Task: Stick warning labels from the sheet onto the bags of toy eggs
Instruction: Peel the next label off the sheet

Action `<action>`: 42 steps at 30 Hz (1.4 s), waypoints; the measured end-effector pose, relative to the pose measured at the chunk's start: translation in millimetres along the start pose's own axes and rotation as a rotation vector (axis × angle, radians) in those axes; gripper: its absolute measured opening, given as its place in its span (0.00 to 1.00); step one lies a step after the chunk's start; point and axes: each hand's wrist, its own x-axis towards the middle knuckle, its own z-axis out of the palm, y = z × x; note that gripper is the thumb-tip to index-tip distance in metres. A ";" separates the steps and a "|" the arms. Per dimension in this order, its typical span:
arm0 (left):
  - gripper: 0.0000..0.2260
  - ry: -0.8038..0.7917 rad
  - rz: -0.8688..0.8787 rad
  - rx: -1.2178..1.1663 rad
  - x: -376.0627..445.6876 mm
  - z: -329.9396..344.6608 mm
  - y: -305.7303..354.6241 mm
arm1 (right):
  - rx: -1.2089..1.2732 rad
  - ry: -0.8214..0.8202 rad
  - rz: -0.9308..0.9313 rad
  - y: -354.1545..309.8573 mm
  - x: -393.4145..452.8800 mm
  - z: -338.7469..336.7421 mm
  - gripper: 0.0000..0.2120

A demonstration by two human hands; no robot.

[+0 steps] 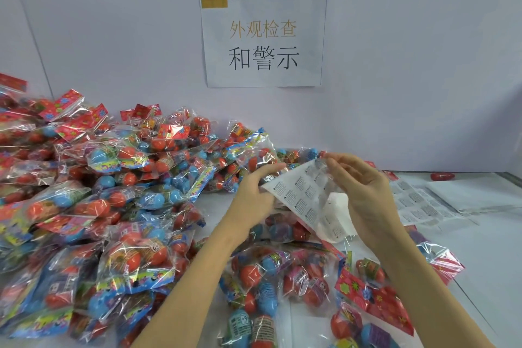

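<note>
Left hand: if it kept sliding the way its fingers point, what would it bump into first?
The left hand already grips the label sheet. Its fingers point up and right, so next would probably come the right hand at the sheet's top corner; depth is unclear.

One head-worn camera looks forward and down, close over the table (480, 263), facing the far wall (113, 22) ahead.

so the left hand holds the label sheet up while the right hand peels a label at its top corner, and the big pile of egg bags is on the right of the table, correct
Not quite: the big pile of egg bags lies on the left of the table, as the head view shows. The rest holds: the left hand holds the label sheet up while the right hand peels at its top corner.
</note>
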 end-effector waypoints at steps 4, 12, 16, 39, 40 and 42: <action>0.34 0.107 -0.037 -0.319 -0.5 -6.1 5.8 | 0.004 0.003 0.016 -0.6 0.9 -1.0 0.12; 0.12 0.248 0.172 -0.819 6.5 -21.2 5.9 | 0.034 -0.010 -0.009 0.1 -3.6 10.9 0.25; 0.14 0.199 0.194 -0.437 7.7 -13.2 1.8 | -0.002 -0.005 -0.039 -1.2 -6.4 13.4 0.24; 0.26 -0.048 0.277 -0.333 -0.8 11.6 2.9 | -0.128 0.056 -0.144 1.4 -14.7 25.4 0.15; 0.26 -0.051 0.275 -0.335 -0.6 11.5 2.6 | -0.128 0.057 -0.143 1.4 -14.6 25.2 0.15; 0.25 -0.058 0.271 -0.349 0.2 11.1 2.3 | -0.131 0.053 -0.145 1.7 -14.6 25.1 0.15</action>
